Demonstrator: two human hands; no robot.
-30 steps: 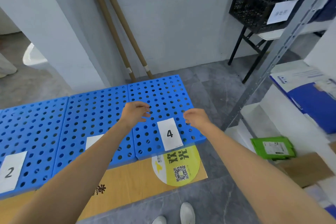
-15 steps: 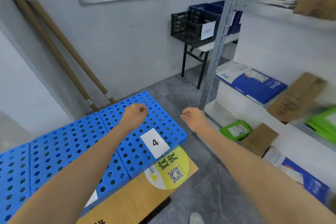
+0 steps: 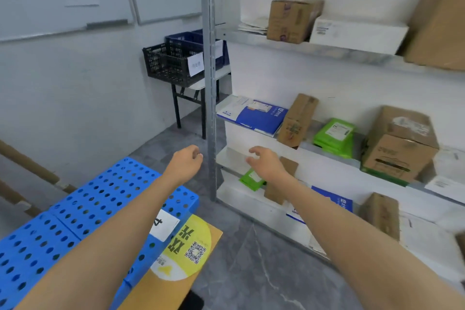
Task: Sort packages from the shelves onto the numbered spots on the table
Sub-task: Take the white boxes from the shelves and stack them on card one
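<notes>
At eight o'clock lies the blue perforated table (image 3: 83,211); on its right-hand panel, at about seven o'clock, sits the white label 4 (image 3: 164,226), partly covered by the left forearm; just beside it, at six o'clock, a yellow round sticker (image 3: 187,246) with a QR code lies on an orange board. At eleven o'clock a black crate (image 3: 168,65) stands on a small stand by the wall, with a blue crate (image 3: 183,40) behind it.

Near the centre the left hand (image 3: 185,162) is held in the air past the table's far corner; its fingers are curled into the palm and hold nothing. A grey shelf post (image 3: 210,83) rises at twelve o'clock, between the two hands. The right hand (image 3: 266,165) hangs before the lower shelf, fingers loosely parted, thumb apart from the rest, holding nothing.

The packages all lie on the shelves (image 3: 327,49), from one to four o'clock. On top are a brown box (image 3: 293,20) and a white box (image 3: 357,35), touching. In the middle are a blue-and-white envelope (image 3: 254,114), a slim leaning carton (image 3: 298,121), stacked green packets (image 3: 334,136) and a large cardboard box (image 3: 400,145). Below, a small green packet (image 3: 251,180) lies beside a flat brown parcel (image 3: 279,191), partly hidden by the right wrist.
</notes>
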